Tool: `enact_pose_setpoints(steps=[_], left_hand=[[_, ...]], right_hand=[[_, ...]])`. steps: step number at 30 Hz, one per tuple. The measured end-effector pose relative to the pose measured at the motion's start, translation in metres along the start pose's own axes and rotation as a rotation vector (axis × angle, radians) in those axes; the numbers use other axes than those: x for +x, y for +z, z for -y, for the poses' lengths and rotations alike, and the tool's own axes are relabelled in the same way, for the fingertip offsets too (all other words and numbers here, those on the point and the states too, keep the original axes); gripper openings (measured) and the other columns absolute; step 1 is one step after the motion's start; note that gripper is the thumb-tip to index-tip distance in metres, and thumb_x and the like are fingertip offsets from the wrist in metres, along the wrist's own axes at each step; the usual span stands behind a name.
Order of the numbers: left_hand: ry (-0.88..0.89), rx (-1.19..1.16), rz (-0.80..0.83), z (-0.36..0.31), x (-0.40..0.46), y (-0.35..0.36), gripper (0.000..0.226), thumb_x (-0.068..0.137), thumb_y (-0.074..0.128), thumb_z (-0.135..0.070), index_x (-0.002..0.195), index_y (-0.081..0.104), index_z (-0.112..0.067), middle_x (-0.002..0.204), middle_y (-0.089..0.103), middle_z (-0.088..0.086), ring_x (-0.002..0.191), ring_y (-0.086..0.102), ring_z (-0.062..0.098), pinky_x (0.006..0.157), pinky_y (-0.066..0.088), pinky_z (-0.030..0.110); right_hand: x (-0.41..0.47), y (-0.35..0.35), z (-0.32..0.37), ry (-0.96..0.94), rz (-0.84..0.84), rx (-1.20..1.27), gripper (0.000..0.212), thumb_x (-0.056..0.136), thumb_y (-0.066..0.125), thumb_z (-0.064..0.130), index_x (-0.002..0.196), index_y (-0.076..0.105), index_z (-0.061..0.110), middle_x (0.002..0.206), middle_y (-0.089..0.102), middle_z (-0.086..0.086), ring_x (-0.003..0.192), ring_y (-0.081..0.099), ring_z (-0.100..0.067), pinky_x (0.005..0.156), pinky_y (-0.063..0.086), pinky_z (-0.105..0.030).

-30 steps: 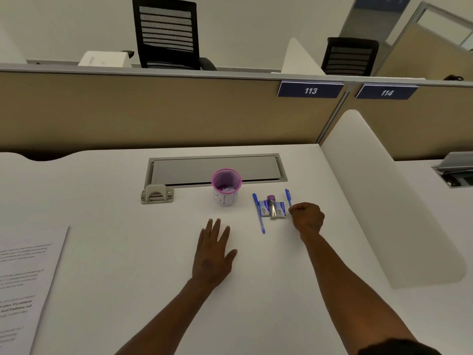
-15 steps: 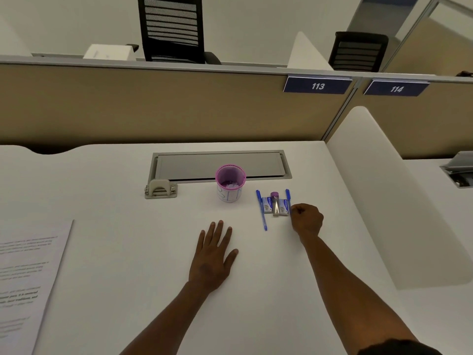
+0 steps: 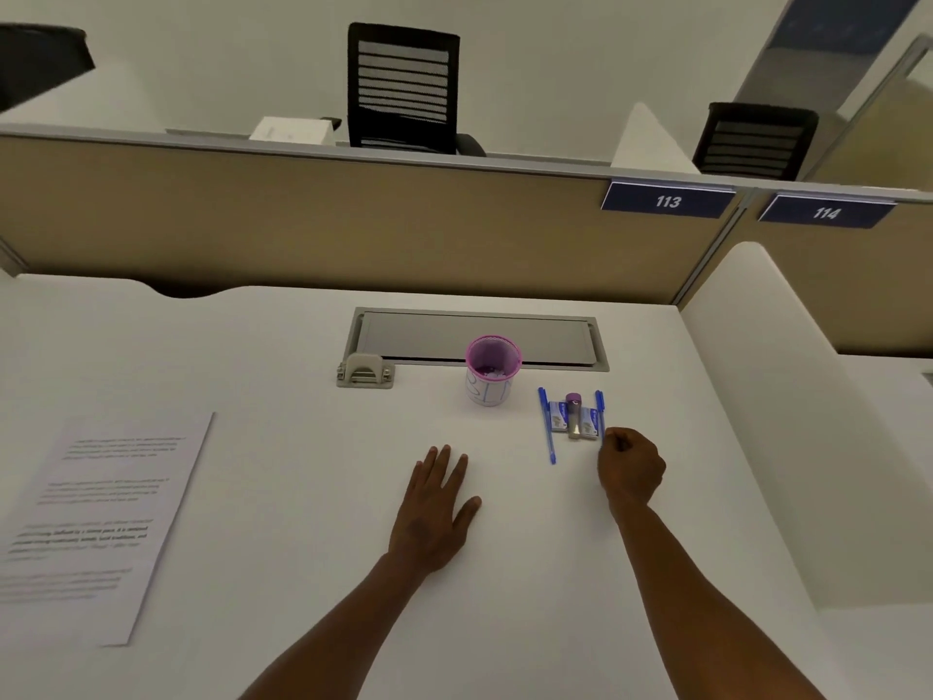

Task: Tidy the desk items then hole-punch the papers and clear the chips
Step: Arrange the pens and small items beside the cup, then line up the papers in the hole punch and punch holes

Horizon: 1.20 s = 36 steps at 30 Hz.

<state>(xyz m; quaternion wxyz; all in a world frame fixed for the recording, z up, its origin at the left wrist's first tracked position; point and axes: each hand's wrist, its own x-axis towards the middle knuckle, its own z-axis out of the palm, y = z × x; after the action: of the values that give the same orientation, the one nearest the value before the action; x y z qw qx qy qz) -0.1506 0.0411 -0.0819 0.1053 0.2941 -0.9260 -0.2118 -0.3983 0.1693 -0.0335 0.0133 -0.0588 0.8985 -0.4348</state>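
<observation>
My right hand (image 3: 631,467) is curled, its fingertips pinching the lower end of a blue pen (image 3: 600,409) that lies on the white desk. Left of that pen sit two small blue-and-white boxes (image 3: 558,415) with a grey tube with a purple cap (image 3: 573,414) between them, then a second blue pen (image 3: 547,426). A pink-rimmed cup (image 3: 492,376) holding small bits stands behind and to the left. A grey hole punch (image 3: 364,371) sits further left. Printed papers (image 3: 96,517) lie at the desk's left. My left hand (image 3: 434,507) rests flat on the desk, fingers straight.
A grey cable-tray lid (image 3: 479,338) is set into the desk behind the cup and punch. A tan partition (image 3: 353,224) closes the back, and a white side divider (image 3: 757,396) bounds the right. Office chairs stand beyond the partition.
My head has tilted up and turned a little, so the scene sits lower in view. My right hand stays at the right pen's end. The left hand has not moved.
</observation>
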Motion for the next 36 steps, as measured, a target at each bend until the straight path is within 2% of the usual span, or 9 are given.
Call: enact_pose_setpoints(steps=[6,8,12,15,21,25,27,33,36], left_hand=[[-0.063,-0.048,-0.1,0.006,-0.034,-0.013,0.062,0.098,0.034,-0.057,0.146,0.046,-0.019,0.155,0.039,0.006,0.149,0.022,0.02,0.123,0.002,0.028],[-0.093,-0.066,-0.141,0.007,-0.049,-0.018,0.061,0.098,0.034,-0.057,0.144,0.048,-0.02,0.153,0.042,0.003,0.149,0.023,0.017,0.123,0.004,0.027],[-0.146,-0.088,-0.227,0.016,-0.079,-0.027,0.053,0.097,0.042,-0.054,0.139,0.054,-0.022,0.146,0.05,-0.001,0.146,0.029,0.014,0.12,0.027,0.038],[-0.193,-0.096,-0.287,0.023,-0.1,-0.035,0.052,0.097,0.042,-0.055,0.137,0.055,-0.024,0.144,0.052,-0.003,0.144,0.032,0.013,0.117,0.033,0.037],[-0.298,-0.135,-0.389,0.037,-0.142,-0.057,0.057,0.096,0.036,-0.062,0.137,0.055,-0.027,0.144,0.052,-0.007,0.143,0.034,0.011,0.115,0.034,0.03],[-0.405,-0.198,-0.468,0.055,-0.172,-0.083,0.052,0.094,0.043,-0.061,0.133,0.057,-0.029,0.138,0.055,-0.011,0.137,0.04,0.004,0.111,0.026,0.011],[-0.469,-0.231,-0.526,0.07,-0.187,-0.103,0.047,0.093,0.048,-0.058,0.128,0.06,-0.03,0.131,0.058,-0.013,0.128,0.047,0.001,0.107,0.028,0.008],[-0.638,-0.343,-0.696,0.138,-0.216,-0.167,0.022,0.089,0.07,-0.029,0.11,0.071,-0.023,0.108,0.07,-0.014,0.104,0.062,-0.001,0.095,0.049,0.022],[-0.771,-0.406,-0.758,0.181,-0.225,-0.191,0.016,0.086,0.073,-0.021,0.102,0.074,-0.018,0.099,0.072,-0.01,0.092,0.066,0.005,0.083,0.057,0.034]], right_hand=[[-0.058,0.005,0.013,-0.17,0.08,0.018,0.011,0.086,0.066,0.011,0.079,0.074,0.01,0.074,0.072,-0.008,0.067,0.065,-0.026,0.066,0.045,-0.024],[-0.087,0.01,0.015,-0.211,0.157,0.048,0.008,0.086,0.068,0.012,0.082,0.075,0.013,0.075,0.073,-0.004,0.069,0.066,-0.021,0.069,0.045,-0.023],[-0.139,0.021,0.021,-0.241,0.288,0.12,0.007,0.086,0.07,0.012,0.088,0.076,0.015,0.082,0.074,0.0,0.075,0.068,-0.016,0.075,0.05,-0.025],[-0.176,0.026,0.026,-0.267,0.372,0.17,0.007,0.085,0.071,0.012,0.088,0.076,0.016,0.082,0.074,0.003,0.075,0.067,-0.012,0.076,0.053,-0.027],[-0.236,0.034,0.04,-0.31,0.593,0.178,0.008,0.087,0.069,0.018,0.087,0.074,0.024,0.078,0.07,0.015,0.074,0.064,0.003,0.07,0.046,-0.012],[-0.269,0.047,0.058,-0.272,0.773,0.172,0.006,0.085,0.069,0.028,0.088,0.072,0.033,0.078,0.071,0.015,0.067,0.068,-0.001,0.072,0.057,-0.03],[-0.286,0.057,0.069,-0.256,0.871,0.166,0.007,0.084,0.069,0.033,0.089,0.07,0.036,0.081,0.072,0.014,0.069,0.069,-0.002,0.074,0.059,-0.036],[-0.335,0.098,0.119,-0.243,1.046,0.15,0.016,0.078,0.072,0.037,0.093,0.068,0.037,0.085,0.073,0.01,0.076,0.071,-0.007,0.075,0.06,-0.038],[-0.36,0.125,0.145,-0.221,1.092,0.151,0.02,0.074,0.074,0.039,0.093,0.068,0.036,0.083,0.073,0.007,0.079,0.071,-0.012,0.074,0.061,-0.041]])
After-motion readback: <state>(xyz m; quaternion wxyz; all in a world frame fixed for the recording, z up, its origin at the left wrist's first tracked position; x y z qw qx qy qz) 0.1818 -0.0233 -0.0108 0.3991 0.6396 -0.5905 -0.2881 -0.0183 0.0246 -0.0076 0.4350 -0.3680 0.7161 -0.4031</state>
